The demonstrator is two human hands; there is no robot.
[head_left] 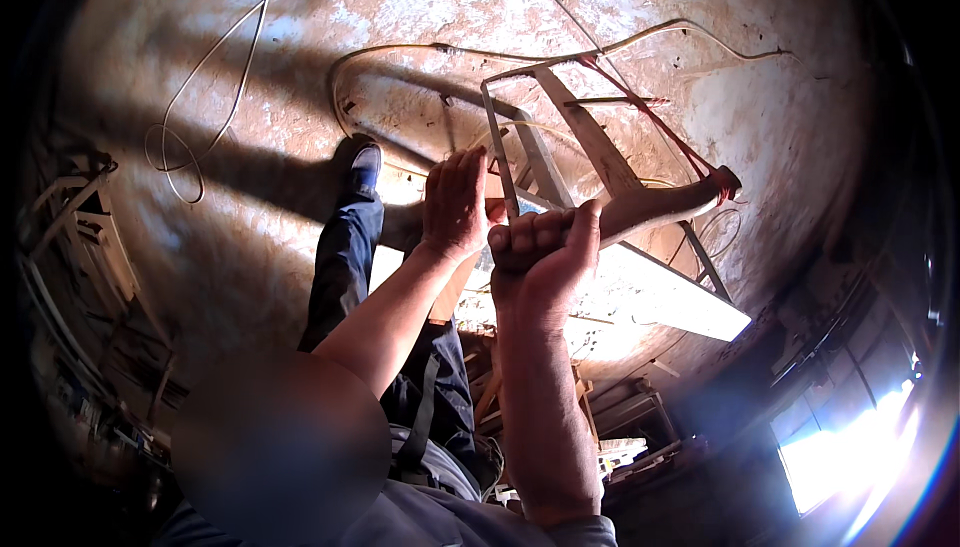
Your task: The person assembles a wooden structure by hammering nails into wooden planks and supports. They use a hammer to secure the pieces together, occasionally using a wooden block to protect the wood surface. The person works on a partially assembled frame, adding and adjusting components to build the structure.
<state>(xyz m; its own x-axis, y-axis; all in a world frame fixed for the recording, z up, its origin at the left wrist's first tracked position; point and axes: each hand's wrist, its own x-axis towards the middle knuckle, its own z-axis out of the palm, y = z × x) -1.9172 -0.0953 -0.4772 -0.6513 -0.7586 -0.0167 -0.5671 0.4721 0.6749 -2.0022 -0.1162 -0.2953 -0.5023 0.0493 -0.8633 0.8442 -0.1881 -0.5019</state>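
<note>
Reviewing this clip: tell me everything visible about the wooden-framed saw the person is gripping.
The frame saw looks like worn, pale wood: a long handle-like arm, a flat central bar and a thin blade edge on its left side. A red cord runs along the far side to the arm's end, where it is wound round. It stands tilted above the dusty floor. The right hand is clenched on the arm's near end; the left hand, flat and open, lies beside the blade side.

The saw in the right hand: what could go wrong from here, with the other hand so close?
1. The left hand lies flat right beside the saw blade, so a slip might cut the fingers.
2. The right hand grips the wooden handle near one end only; the frame could twist.
3. Loose cables lie on the floor by the shoe, a likely trip hazard.
</note>
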